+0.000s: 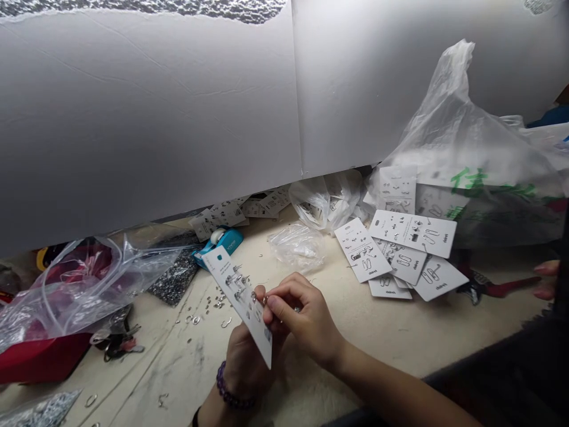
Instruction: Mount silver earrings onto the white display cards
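My left hand (242, 359), with a purple bead bracelet (234, 394) at the wrist, grips a white earring card (231, 283) from behind and below. The card is tilted and carries several small silver earrings on its face. At its right edge my right hand (309, 317) is closed, thumb and forefinger pinched on a small metal earring piece that the fingers mostly hide. Loose silver earring parts (217, 298) lie scattered on the table just left of the card. A blue tape dispenser (230, 239) stands behind the card's top end.
Filled earring cards (402, 261) are piled at right, before a large plastic bag (480, 154). A crumpled clear bag (299, 246) lies mid-table. Left are a red container (42, 359), plastic bags and a black pair of pliers or similar tool (116, 335). Another person's fingers (547, 279) show at far right.
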A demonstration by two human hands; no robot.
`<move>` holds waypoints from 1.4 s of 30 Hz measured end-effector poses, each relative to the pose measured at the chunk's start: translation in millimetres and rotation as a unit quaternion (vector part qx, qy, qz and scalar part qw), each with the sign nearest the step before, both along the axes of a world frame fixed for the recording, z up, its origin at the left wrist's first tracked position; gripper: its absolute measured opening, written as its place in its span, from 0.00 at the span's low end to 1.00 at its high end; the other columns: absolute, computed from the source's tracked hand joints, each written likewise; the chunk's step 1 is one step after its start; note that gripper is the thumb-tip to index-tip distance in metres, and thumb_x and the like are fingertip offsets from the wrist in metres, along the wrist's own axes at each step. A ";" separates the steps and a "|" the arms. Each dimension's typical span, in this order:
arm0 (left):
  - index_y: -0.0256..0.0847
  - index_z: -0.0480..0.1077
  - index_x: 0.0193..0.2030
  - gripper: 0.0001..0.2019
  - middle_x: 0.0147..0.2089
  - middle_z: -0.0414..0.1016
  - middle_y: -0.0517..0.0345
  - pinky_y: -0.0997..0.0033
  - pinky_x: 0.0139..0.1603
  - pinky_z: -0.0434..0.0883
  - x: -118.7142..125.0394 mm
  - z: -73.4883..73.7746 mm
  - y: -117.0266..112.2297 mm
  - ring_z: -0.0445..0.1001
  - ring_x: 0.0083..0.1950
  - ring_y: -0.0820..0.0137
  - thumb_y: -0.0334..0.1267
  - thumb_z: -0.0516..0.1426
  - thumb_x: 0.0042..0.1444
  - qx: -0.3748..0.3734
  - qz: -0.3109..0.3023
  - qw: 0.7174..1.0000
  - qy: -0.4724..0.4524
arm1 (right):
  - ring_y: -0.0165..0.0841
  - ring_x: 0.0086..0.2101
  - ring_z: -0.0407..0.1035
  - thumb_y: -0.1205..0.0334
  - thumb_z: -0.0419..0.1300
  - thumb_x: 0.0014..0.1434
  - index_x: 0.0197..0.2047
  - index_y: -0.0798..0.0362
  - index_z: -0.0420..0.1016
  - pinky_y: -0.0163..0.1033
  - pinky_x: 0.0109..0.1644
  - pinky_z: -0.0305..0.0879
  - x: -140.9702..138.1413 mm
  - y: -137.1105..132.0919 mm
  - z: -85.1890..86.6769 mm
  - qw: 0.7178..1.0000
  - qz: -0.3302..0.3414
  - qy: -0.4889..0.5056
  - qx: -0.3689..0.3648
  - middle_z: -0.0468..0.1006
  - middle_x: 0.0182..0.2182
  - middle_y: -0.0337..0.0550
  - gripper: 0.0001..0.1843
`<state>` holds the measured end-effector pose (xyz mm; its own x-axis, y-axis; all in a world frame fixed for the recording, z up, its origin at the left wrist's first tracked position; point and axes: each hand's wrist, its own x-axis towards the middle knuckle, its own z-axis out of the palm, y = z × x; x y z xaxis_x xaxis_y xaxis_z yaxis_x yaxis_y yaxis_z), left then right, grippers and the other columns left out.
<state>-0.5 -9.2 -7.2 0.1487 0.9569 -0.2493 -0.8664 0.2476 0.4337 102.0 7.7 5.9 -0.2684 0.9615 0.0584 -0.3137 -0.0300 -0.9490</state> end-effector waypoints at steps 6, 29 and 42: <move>0.41 0.68 0.28 0.12 0.19 0.64 0.67 0.83 0.26 0.69 -2.3 2.8 -0.2 0.65 0.22 0.80 0.27 0.65 0.37 0.026 -0.011 0.999 0.019 | 0.24 0.25 0.68 0.59 0.59 0.53 0.30 0.55 0.72 0.30 0.24 0.71 0.8 -0.1 2.1 1.000 -0.006 -0.008 -0.003 0.64 0.35 0.40 0.08; 0.40 0.64 0.29 0.13 0.19 0.63 0.67 0.79 0.33 0.71 -2.8 -10.0 -1.0 0.70 0.28 0.76 0.28 0.64 0.39 0.003 0.004 1.000 0.015 | 0.24 0.27 0.66 0.67 0.58 0.52 0.27 0.55 0.72 0.30 0.28 0.67 5.6 6.2 0.1 0.989 -0.018 -0.125 0.079 0.67 0.30 0.38 0.03; 0.40 0.65 0.27 0.12 0.18 0.60 0.67 0.79 0.26 0.69 -2.4 -1.8 1.4 0.67 0.25 0.76 0.28 0.64 0.38 0.003 -0.016 0.999 0.038 | 0.27 0.27 0.68 0.63 0.60 0.49 0.27 0.55 0.71 0.30 0.24 0.67 8.4 9.6 1.9 0.995 0.039 -0.090 -0.013 0.69 0.33 0.40 0.04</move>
<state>-2.9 -7.8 -9.0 0.1603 0.9533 -0.2558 -0.8221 0.2723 0.4999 110.4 17.4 7.8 -0.3454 0.9382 -0.0218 -0.1337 -0.0722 -0.9884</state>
